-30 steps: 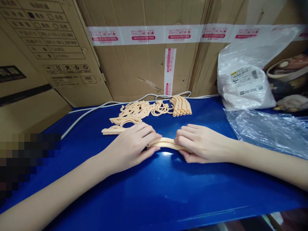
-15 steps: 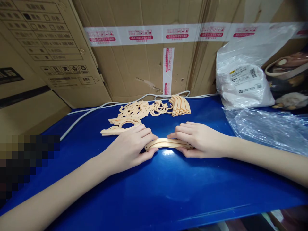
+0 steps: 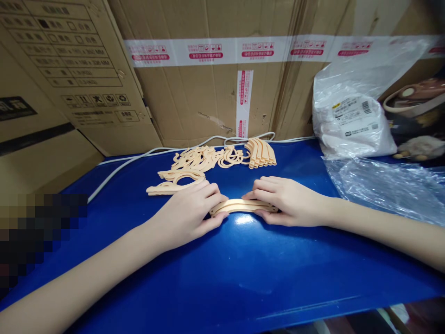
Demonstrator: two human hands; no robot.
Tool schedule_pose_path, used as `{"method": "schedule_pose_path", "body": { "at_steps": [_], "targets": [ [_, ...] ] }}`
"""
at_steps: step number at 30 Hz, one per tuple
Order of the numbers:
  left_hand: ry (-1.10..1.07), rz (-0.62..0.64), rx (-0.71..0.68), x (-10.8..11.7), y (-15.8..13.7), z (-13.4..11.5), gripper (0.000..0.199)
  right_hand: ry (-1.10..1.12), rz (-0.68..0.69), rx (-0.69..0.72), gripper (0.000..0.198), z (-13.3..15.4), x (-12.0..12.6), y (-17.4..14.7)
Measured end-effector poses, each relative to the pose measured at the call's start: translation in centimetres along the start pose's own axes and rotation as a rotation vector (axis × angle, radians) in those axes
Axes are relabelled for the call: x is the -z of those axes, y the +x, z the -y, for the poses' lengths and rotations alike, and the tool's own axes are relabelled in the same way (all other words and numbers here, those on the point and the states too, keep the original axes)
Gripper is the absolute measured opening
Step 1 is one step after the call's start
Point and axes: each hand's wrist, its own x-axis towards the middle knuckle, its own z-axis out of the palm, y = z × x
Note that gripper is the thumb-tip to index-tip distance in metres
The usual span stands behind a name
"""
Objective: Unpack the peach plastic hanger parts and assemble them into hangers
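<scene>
Just above the blue table, a pair of curved beige hanger arms (image 3: 241, 204) is laid together lengthwise, with small holes at the ends. My left hand (image 3: 196, 208) pinches their left end between thumb and fingers. The right end is held the same way by my right hand (image 3: 287, 202). Behind my left hand lie folded beige hanger pieces (image 3: 174, 188), partly covered by its knuckles. Farther back are a heap of thin beige pieces (image 3: 198, 158), several beige hooks (image 3: 229, 157) and a neat stack of curved hanger arms (image 3: 262, 153).
Cardboard boxes (image 3: 198, 97) wall off the back and left of the blue table (image 3: 222, 278). A white cable (image 3: 121, 174) runs along the rear. At right are a white labelled plastic bag (image 3: 352, 120) and clear plastic wrap (image 3: 382, 185).
Both hands keep their hold on the hanger arms, which seem to sit slightly closer together. The view has shifted very slightly; otherwise little differs.
</scene>
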Motion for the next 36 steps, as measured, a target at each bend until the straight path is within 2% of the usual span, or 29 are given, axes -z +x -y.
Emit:
{"method": "schedule_pose_path", "body": {
  "at_steps": [6, 11, 15, 19, 25, 36],
  "targets": [
    [0.011, -0.012, 0.012, 0.0, -0.1, -0.1, 0.031, 0.018, 0.020, -0.024, 0.032, 0.1, 0.2, 0.1],
    [0.003, -0.021, 0.047, 0.0, 0.0, -0.3, 0.026, 0.005, -0.005, -0.078, 0.037, 0.0, 1.5, 0.8],
    [-0.013, -0.047, 0.063, -0.1, -0.3, -0.3, 0.022, -0.218, -0.081, -0.118, 0.033, -1.5, 2.7, 1.9],
    [-0.021, -0.062, 0.065, -0.3, -0.3, -0.1, 0.021, -0.431, -0.092, -0.135, 0.028, -3.7, 3.4, 3.5],
    [-0.036, -0.051, 0.072, -0.2, -0.1, -0.1, 0.020, -0.586, -0.017, -0.129, 0.026, -5.5, 2.7, 6.3],
    [-0.034, -0.049, 0.070, -0.2, -0.2, -0.2, 0.022, -0.584, 0.053, -0.094, 0.027, -6.6, 1.1, 8.7]
  ]
}}
